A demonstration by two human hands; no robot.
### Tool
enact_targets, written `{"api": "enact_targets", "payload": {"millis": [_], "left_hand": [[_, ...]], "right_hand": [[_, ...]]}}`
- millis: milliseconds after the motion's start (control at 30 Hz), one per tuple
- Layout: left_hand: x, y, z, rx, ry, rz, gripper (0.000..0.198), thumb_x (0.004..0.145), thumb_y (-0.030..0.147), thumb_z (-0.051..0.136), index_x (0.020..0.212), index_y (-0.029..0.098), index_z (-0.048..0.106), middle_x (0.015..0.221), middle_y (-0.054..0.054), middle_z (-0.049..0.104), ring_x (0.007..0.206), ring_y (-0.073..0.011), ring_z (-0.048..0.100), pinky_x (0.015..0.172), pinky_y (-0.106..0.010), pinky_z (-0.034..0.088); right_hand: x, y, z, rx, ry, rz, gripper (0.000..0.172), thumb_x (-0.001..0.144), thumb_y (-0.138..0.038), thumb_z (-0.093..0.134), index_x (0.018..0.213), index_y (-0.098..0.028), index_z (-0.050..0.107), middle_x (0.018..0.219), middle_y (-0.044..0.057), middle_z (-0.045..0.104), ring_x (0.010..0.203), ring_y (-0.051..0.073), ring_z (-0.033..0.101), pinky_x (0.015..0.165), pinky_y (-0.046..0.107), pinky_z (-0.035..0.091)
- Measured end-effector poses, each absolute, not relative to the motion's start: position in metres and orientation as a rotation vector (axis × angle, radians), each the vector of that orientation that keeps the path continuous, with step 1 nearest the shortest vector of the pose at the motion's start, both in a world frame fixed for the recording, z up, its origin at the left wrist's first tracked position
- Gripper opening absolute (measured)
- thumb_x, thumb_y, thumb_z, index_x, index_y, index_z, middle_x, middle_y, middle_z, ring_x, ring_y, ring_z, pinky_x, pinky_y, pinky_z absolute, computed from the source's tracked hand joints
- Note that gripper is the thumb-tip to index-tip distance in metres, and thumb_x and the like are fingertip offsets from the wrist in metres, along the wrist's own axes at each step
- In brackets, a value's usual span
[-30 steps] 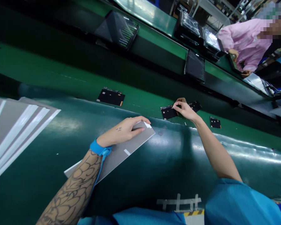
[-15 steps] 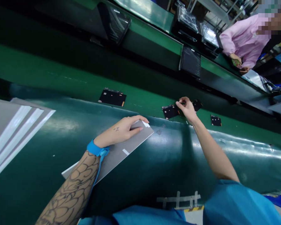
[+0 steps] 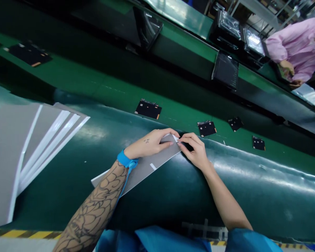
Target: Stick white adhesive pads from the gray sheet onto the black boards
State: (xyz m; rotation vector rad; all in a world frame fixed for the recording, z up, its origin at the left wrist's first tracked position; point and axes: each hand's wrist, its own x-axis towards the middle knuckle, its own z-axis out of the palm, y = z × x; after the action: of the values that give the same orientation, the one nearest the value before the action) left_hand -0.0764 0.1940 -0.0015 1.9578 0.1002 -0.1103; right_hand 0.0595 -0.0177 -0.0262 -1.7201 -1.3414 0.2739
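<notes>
A flat grey panel (image 3: 143, 175) with white edges and a short white strip lies slantwise on the green mat in front of me. My left hand (image 3: 153, 143), with a blue wrist strap (image 3: 126, 160), grips its upper end, thumb on the face and fingers over the far edge. At the same corner sits a small white tab (image 3: 175, 138). My right hand (image 3: 195, 150) pinches that tab between thumb and fingertips, close to the left fingers. Part of the panel is hidden beneath my left forearm.
Several similar grey panels (image 3: 5, 140) lie fanned out at the left. Beyond the mat's raised edge, black circuit boards (image 3: 148, 109) lie along a green belt (image 3: 115, 89). Black framed units (image 3: 225, 70) stand farther back. A person in pink (image 3: 296, 45) is working at the upper right.
My right hand has come back from near the boards on the belt to the panel's corner and pinches the white tab there. The view has shifted left.
</notes>
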Motion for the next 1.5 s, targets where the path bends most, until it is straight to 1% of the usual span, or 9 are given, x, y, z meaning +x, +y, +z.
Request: {"api": "enact_targets", "payload": {"millis": [100, 433, 533, 667, 933, 1033, 1167, 1300, 1500], "left_hand": [[-0.076, 0.194, -0.004, 1.962, 0.094, -0.090, 0.035, 0.106, 0.036, 0.059, 0.138, 0.025, 0.065, 0.126, -0.007, 0.073, 0.091, -0.0213, 0.066, 0.081, -0.034, 0.047], [-0.075, 0.193, -0.004, 1.992, 0.111, -0.071, 0.034, 0.104, 0.033, 0.061, 0.136, 0.023, 0.066, 0.111, -0.005, 0.075, 0.083, -0.0204, 0.064, 0.080, -0.034, 0.047], [-0.075, 0.193, -0.004, 1.959, 0.100, -0.057, 0.032, 0.104, 0.032, 0.061, 0.134, 0.023, 0.066, 0.119, -0.006, 0.075, 0.095, -0.0224, 0.067, 0.088, -0.036, 0.050], [-0.075, 0.194, -0.004, 1.905, 0.098, -0.042, 0.031, 0.103, 0.031, 0.063, 0.132, 0.024, 0.067, 0.131, -0.006, 0.073, 0.111, -0.0248, 0.068, 0.096, -0.037, 0.051], [-0.075, 0.192, -0.007, 1.922, 0.125, -0.033, 0.031, 0.102, 0.032, 0.062, 0.131, 0.023, 0.068, 0.124, -0.007, 0.075, 0.103, -0.0244, 0.069, 0.090, -0.037, 0.052], [-0.075, 0.192, -0.006, 1.935, 0.130, -0.039, 0.032, 0.102, 0.032, 0.062, 0.132, 0.023, 0.068, 0.122, -0.007, 0.075, 0.100, -0.0242, 0.069, 0.089, -0.038, 0.053], [-0.074, 0.192, -0.005, 1.924, 0.126, -0.052, 0.032, 0.102, 0.034, 0.062, 0.132, 0.024, 0.068, 0.132, -0.007, 0.073, 0.117, -0.0274, 0.068, 0.101, -0.041, 0.052], [-0.075, 0.192, -0.005, 1.962, 0.154, -0.100, 0.035, 0.104, 0.041, 0.059, 0.135, 0.026, 0.067, 0.137, -0.007, 0.072, 0.122, -0.0291, 0.068, 0.101, -0.040, 0.053], [-0.076, 0.195, -0.002, 1.986, 0.173, -0.172, 0.039, 0.104, 0.048, 0.056, 0.138, 0.030, 0.066, 0.148, -0.005, 0.067, 0.125, -0.0298, 0.068, 0.095, -0.037, 0.056]], "right_hand": [[0.060, -0.017, -0.028, -1.740, -1.406, 0.187, 0.014, 0.108, -0.021, 0.065, 0.117, -0.027, 0.074, 0.112, 0.008, 0.070, 0.105, 0.024, 0.069, 0.094, 0.044, 0.059], [0.059, -0.016, -0.024, -1.817, -1.501, 0.218, 0.013, 0.111, -0.020, 0.059, 0.119, -0.023, 0.068, 0.115, 0.011, 0.068, 0.108, 0.025, 0.066, 0.096, 0.046, 0.059], [0.059, -0.018, -0.027, -1.798, -1.491, 0.187, 0.018, 0.110, -0.020, 0.060, 0.126, -0.024, 0.068, 0.118, 0.011, 0.069, 0.110, 0.025, 0.068, 0.096, 0.045, 0.060], [0.057, -0.021, -0.035, -1.765, -1.478, 0.052, 0.023, 0.107, -0.016, 0.066, 0.128, -0.026, 0.071, 0.112, 0.009, 0.072, 0.101, 0.024, 0.070, 0.090, 0.043, 0.061], [0.055, -0.024, -0.042, -1.765, -1.542, -0.048, 0.025, 0.105, -0.013, 0.067, 0.125, -0.026, 0.073, 0.108, 0.009, 0.074, 0.092, 0.025, 0.069, 0.079, 0.043, 0.059], [0.055, -0.023, -0.040, -1.782, -1.524, 0.028, 0.020, 0.107, -0.016, 0.063, 0.123, -0.025, 0.072, 0.109, 0.011, 0.073, 0.095, 0.026, 0.069, 0.082, 0.044, 0.059], [0.048, -0.018, -0.033, -1.791, -1.442, 0.198, 0.014, 0.110, -0.020, 0.058, 0.120, -0.024, 0.068, 0.108, 0.010, 0.068, 0.101, 0.025, 0.066, 0.089, 0.043, 0.058], [0.054, -0.020, -0.019, -1.757, -1.305, 0.358, 0.008, 0.112, -0.026, 0.057, 0.114, -0.024, 0.065, 0.105, 0.007, 0.064, 0.097, 0.022, 0.063, 0.086, 0.039, 0.056], [0.171, -0.069, 0.003, -1.960, -1.024, 0.413, 0.026, 0.106, -0.049, 0.065, 0.104, -0.024, 0.069, 0.113, 0.007, 0.056, 0.100, 0.022, 0.059, 0.084, 0.036, 0.054]]}}
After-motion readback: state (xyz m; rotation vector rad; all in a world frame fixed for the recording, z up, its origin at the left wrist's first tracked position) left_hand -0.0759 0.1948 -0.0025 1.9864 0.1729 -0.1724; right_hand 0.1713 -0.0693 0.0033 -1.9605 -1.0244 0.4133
